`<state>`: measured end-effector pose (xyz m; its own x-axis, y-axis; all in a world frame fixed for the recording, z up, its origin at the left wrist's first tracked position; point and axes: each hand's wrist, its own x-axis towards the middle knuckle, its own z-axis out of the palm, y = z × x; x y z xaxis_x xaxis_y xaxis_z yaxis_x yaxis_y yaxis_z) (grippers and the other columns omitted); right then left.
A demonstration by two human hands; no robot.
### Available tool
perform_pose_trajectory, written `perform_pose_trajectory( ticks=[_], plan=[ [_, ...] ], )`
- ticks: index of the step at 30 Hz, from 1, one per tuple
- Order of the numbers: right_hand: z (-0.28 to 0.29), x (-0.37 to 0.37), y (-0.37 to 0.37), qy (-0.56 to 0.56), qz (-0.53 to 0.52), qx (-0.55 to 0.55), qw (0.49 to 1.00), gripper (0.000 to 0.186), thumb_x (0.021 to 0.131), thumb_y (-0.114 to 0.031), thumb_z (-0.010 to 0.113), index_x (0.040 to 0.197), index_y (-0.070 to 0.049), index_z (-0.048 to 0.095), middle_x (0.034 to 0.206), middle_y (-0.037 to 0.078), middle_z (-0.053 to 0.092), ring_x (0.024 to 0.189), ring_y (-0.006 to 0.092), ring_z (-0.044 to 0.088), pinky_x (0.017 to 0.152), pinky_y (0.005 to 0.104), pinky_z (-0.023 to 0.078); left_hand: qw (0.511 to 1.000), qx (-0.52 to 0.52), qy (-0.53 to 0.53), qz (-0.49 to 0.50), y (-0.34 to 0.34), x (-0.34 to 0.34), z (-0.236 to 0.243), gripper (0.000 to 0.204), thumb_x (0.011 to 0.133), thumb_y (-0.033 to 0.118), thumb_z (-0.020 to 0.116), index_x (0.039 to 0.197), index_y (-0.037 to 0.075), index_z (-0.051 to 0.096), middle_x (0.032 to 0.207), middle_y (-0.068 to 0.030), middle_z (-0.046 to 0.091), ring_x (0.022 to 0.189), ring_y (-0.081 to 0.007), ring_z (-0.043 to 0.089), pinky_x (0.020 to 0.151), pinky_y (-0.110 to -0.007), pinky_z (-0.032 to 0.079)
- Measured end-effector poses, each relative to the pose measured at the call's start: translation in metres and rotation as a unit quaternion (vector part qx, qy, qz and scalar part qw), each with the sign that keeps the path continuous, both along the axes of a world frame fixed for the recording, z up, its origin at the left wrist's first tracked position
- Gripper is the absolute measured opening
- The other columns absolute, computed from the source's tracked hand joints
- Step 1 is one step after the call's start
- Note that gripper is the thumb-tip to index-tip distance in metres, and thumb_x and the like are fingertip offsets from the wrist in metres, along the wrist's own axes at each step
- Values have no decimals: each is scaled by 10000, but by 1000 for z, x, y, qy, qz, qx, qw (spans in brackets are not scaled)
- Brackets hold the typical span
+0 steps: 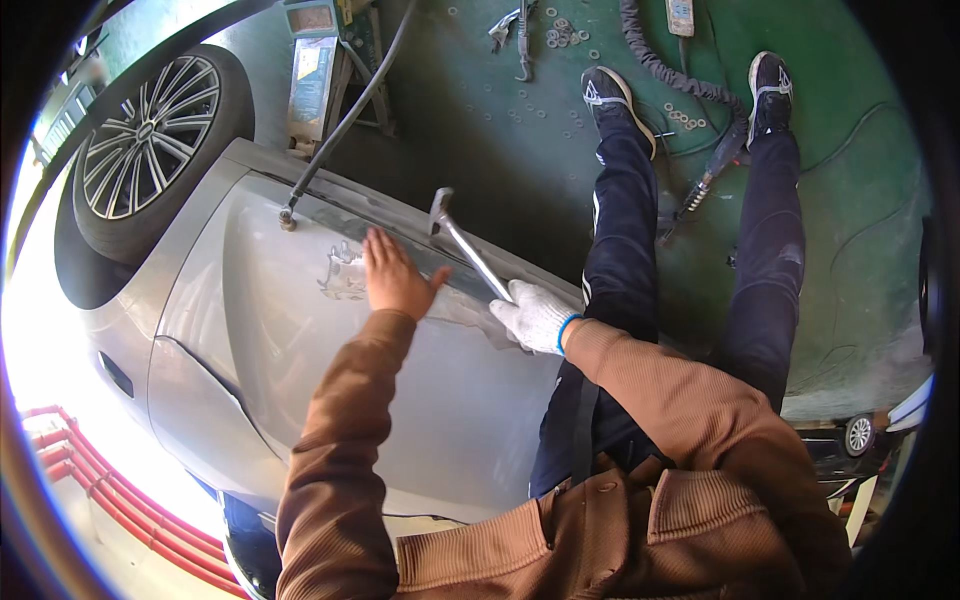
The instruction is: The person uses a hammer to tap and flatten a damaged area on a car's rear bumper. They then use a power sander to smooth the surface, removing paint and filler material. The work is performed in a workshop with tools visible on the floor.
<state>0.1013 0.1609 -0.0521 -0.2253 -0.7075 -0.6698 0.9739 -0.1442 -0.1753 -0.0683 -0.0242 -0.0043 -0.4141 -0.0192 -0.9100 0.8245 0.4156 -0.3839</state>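
Observation:
My bare left hand (pixel 398 272) rests open on a silver car door (pixel 440 400), fingers spread beside a patchy, scraped grey area (pixel 343 275). In my right hand (pixel 535 315), which wears a white knit glove, is a metal hammer (pixel 470 255), its head raised near the door's sill edge to the right of my left hand. Up and left of the bare hand, a grey hose or cable ends in a metal fitting (pixel 288 220) at the panel.
A car wheel (pixel 152 135) is at upper left, beside a stand (pixel 313 85). My legs (pixel 768 230) extend across the green floor, with several washers (pixel 565 35), tools (pixel 523 40) and a corrugated hose (pixel 660 75) around them. Red pipes (pixel 120 500) run at lower left.

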Motion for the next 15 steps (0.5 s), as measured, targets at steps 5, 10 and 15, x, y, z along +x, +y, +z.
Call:
perform_pose_trajectory(
  ticks=[5, 10, 15],
  plan=[
    [-9, 25, 17, -97, -34, -10, 995, 327, 1088, -345, 599, 1147, -25, 569, 818, 157, 672, 728, 304, 708, 581, 466, 552, 999, -4, -13, 32, 22, 82, 1, 1235, 931, 827, 518, 1585, -203, 328, 1704, -384, 264, 1640, -480, 155, 1351, -533, 54],
    [12, 2, 41, -102, -53, -38, 993, 367, 1079, -367, 602, 1145, -6, 581, 845, 196, 693, 810, 354, 724, 704, 481, 577, 998, -6, -43, 47, 31, 108, 10, 1062, 975, 646, 523, 1588, -199, 330, 1706, -386, 258, 1639, -498, 149, 1350, -552, 50],
    [28, 29, 0, 62, -65, 53, 995, 466, 1057, -414, 591, 1135, 43, 630, 1088, 355, 703, 1088, 539, 663, 928, 564, 532, 994, 9, -105, 17, 35, 132, 21, 867, 978, 480, 479, 1616, -101, 393, 1711, -363, 282, 1626, -548, 146, 1341, -597, 62]
  ],
)
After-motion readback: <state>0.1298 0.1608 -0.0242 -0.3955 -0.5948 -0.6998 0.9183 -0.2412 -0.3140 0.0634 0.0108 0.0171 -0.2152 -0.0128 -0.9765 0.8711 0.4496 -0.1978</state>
